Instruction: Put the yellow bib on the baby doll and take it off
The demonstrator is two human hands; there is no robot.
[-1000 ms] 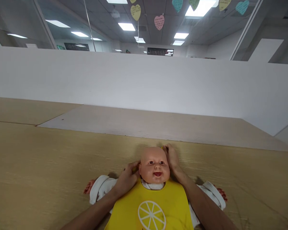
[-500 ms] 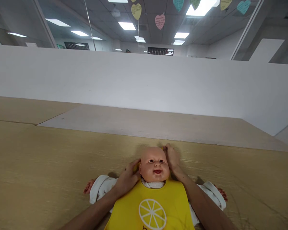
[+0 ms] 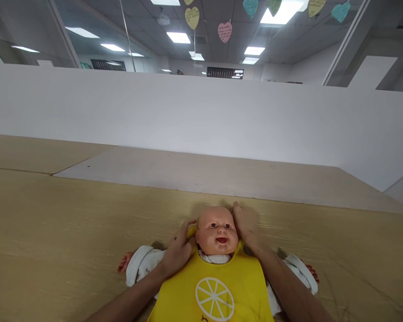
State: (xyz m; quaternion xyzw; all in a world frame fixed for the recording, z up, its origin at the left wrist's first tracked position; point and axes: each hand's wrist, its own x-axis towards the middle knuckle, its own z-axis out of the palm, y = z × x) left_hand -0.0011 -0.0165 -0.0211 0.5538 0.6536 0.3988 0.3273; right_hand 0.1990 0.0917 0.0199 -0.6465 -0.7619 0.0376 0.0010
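Note:
A baby doll [image 3: 217, 231] lies face up, dressed in a white garment [image 3: 144, 264], its arms spread to both sides. Over its chest lies a yellow bib [image 3: 184, 286] printed with a white citrus slice. At the left of the doll's neck, my left hand [image 3: 179, 247] is closed on the bib's left neck strap, whose yellow end shows at the fingers. My right hand [image 3: 245, 223] is beside the right of the doll's head, fingers curled in behind it. Whatever those fingers grip there is hidden behind the head and the hand.
The doll rests on a pale wooden surface [image 3: 70, 232]. Behind it runs a greyish board strip [image 3: 195, 170] and then a white low wall [image 3: 201, 116]. Above the wall is glass with several heart-shaped paper notes [image 3: 225, 31] on it.
My left hand has shifted slightly, and more of the yellow strap shows beside it. My right hand has moved slightly rightward beside the head. The doll stays nearly in place.

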